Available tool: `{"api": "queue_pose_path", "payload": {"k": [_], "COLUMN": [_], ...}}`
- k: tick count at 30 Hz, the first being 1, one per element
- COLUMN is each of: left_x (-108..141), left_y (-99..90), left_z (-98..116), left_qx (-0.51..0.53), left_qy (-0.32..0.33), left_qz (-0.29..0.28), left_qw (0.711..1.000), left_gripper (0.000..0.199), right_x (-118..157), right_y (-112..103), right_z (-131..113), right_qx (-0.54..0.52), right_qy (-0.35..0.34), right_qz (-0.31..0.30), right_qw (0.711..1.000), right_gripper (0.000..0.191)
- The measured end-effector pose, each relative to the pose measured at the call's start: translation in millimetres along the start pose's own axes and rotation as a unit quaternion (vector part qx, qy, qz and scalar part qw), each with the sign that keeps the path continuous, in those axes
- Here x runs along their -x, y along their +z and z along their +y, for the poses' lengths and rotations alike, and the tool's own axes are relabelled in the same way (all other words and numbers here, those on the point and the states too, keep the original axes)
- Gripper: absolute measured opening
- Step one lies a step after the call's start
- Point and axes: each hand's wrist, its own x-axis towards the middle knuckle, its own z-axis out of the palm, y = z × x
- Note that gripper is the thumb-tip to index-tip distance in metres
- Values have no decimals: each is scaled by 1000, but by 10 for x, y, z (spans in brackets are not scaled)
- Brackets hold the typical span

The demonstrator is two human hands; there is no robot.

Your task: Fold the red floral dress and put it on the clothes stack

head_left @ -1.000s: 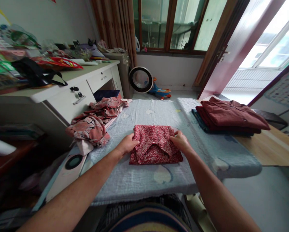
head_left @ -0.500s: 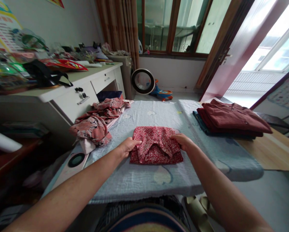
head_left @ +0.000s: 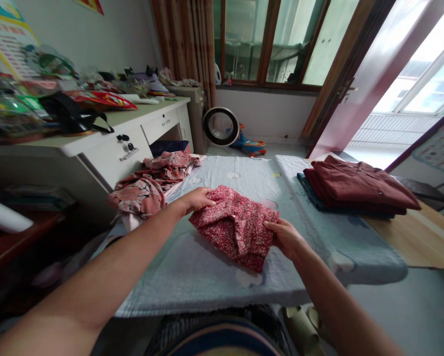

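A red garment with a small white pattern, folded into a bundle, is turned at an angle over the blue cloth-covered table. My left hand pinches its upper left edge. At its right edge, my right hand grips the fabric between thumb and fingers. Whether the bundle's underside touches the cloth cannot be made out. A crumpled pink patterned garment lies to the left, partly behind my left forearm. Folded dark red clothes are stacked on the right, over dark teal fabric.
A white desk with jars and packets stands at the left. Beyond the table are a round fan and a blue and orange toy. A wooden surface adjoins at the right, with slippers on the floor below.
The red garment has turned clockwise between my hands. My left hand has moved up and away from me, and my right hand has come slightly nearer.
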Motion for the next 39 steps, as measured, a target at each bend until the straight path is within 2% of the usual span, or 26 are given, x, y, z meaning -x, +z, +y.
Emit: {"api": "queue_pose_path", "payload": {"k": [3, 6, 9, 12, 14, 15, 16, 18, 21, 23, 25, 29, 34, 37, 39], "left_x": [-178, -334, -390, -290, -125, -16, 107, 374, 740, 911, 1016, 1081, 1001, 904, 843], "left_y": [-97, -117, -117, -158, -189, -195, -191, -145, 7, 137, 271, 505, 688, 760, 806], "left_z": [37, -58, -230, -395, -476, -507, -532, -564, -573, -558, -532, -488, -518, -563, -579], "left_qx": [-54, -99, -113, -104, -62, -22, 31, 169, 348, 391, 416, 472, 502, 492, 469], "left_qy": [19, 19, 8, -2, -24, -38, -53, -92, -156, -184, -200, -210, -209, -209, -192], "left_qz": [-32, 4, 68, 141, 229, 281, 310, 279, 182, 157, 139, 109, 155, 173, 180], "left_qw": [998, 995, 991, 984, 971, 959, 949, 941, 906, 888, 876, 849, 825, 827, 843], "left_gripper": [34, 22, 19, 29, 40, 44, 46, 41, 21, 15, 12, 11, 10, 12, 15], "right_x": [140, 224, 272, 266, 220, 182, 136, 21, -195, -355, -519, -817, -1070, -1139, -1151], "right_y": [93, 152, 76, -160, -346, -424, -484, -530, -419, -270, -112, 115, 223, 249, 262], "right_z": [176, 309, 337, 263, 165, 103, 34, -112, -302, -375, -404, -401, -404, -407, -409], "right_qx": [4, 14, 23, 73, 138, 169, 197, 235, 302, 358, 411, 478, 487, 477, 476], "right_qy": [10, 26, 43, 59, 46, 26, -3, -59, -122, -144, -133, -110, -71, -33, -15], "right_qz": [3, 6, -14, -12, 44, 73, 98, 108, 88, 51, 36, 20, 23, -7, -32], "right_qw": [1000, 1000, 999, 996, 988, 983, 976, 964, 942, 921, 901, 871, 870, 878, 879], "right_gripper": [28, 29, 27, 24, 20, 18, 17, 15, 14, 14, 15, 15, 21, 23, 24]}}
